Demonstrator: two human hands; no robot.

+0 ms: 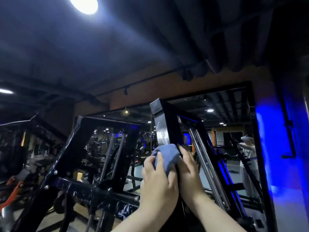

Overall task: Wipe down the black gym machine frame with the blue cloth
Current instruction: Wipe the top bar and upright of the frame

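The black gym machine frame [161, 124] has a tall upright post at centre with streaked wet marks on its face. A bunched blue cloth [168, 154] is pressed against this post just below the streaks. My left hand [158, 178] grips the cloth from below, fingers curled into its folds. Beside it, my right hand [189, 168] holds the post's right edge, its fingertips wrapped round the edge next to the cloth. A slanted black post [71, 148] and a bolted crossbar [93, 191] of the same frame lie to the left.
Steel guide rods [206, 158] run down right of the post. A large wall mirror [234, 118] behind reflects the gym and a person [249, 148]. Orange equipment [13, 186] sits low left. A blue-lit wall [272, 148] stands at right, with a bright ceiling lamp [83, 4] overhead.
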